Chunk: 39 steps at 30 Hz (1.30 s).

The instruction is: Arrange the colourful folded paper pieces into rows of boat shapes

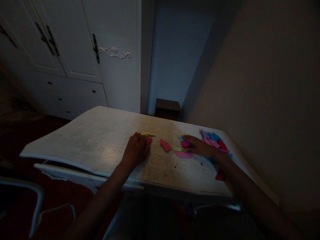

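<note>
My left hand [135, 150], with a ring on one finger, rests on the table with its fingers curled over a folded red paper piece [148, 141]. A yellow paper piece [148, 134] lies just beyond its fingertips. To the right, my right hand [200, 146] reaches over a magenta paper piece [185, 143], thumb and fingers apart. Around that hand are a light green piece [177, 149], a pink piece [184, 155] and a teal piece [180, 138]. Between both hands lies a folded coral-red paper piece [165, 145].
A pile of folded coloured papers [212, 138] sits at the table's right end. Another red piece [220, 175] is near my right forearm. The pale table [100, 140] has a worn front edge. Behind stand a white wardrobe [120, 83] and a small brown cabinet [168, 105].
</note>
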Each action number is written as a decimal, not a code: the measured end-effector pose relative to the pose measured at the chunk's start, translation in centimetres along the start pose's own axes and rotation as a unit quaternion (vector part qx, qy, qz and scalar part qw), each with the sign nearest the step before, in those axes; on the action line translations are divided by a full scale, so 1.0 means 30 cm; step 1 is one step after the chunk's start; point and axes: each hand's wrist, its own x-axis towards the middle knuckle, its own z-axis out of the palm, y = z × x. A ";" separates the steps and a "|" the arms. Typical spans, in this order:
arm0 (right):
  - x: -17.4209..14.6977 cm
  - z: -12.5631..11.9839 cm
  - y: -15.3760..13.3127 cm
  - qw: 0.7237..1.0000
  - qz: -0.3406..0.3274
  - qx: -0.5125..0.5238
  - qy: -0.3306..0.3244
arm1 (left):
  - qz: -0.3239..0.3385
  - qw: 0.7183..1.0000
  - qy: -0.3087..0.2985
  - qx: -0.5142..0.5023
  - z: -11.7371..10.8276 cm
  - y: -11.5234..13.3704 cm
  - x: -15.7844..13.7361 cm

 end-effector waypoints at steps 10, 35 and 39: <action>-0.051 0.090 -0.076 0.993 0.044 -0.083 0.069 | 0.084 0.992 -0.065 -0.063 -0.018 0.022 0.006; 0.082 0.089 -0.195 0.992 -0.003 0.037 0.124 | 0.194 0.973 -0.101 -0.075 -0.037 0.042 -0.010; 0.070 0.085 -0.198 0.988 -0.045 0.080 0.127 | 0.216 0.967 -0.120 -0.066 -0.043 0.052 -0.003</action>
